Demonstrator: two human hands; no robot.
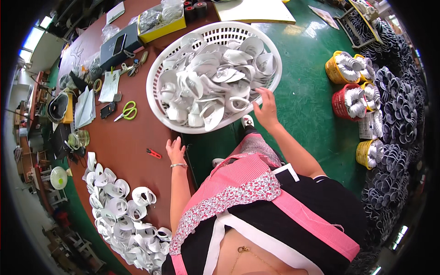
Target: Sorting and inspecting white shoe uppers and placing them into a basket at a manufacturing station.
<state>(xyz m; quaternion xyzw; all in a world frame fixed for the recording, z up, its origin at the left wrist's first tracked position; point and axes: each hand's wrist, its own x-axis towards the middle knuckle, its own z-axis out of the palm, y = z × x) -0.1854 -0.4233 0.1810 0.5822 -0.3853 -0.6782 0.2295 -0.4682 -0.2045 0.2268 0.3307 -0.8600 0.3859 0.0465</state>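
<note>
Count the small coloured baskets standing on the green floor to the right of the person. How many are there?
4: two yellow baskets at the top, a red basket just below them, and another yellow basket lower down. More may be hidden among the dark stacks.

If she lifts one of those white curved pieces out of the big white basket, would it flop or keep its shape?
The white pieces probably keep their shape: each holds its curve in the heap. They look thin, so likely light. Loops interlock in the white basket, so one by her right hand may drag neighbours along.
</note>
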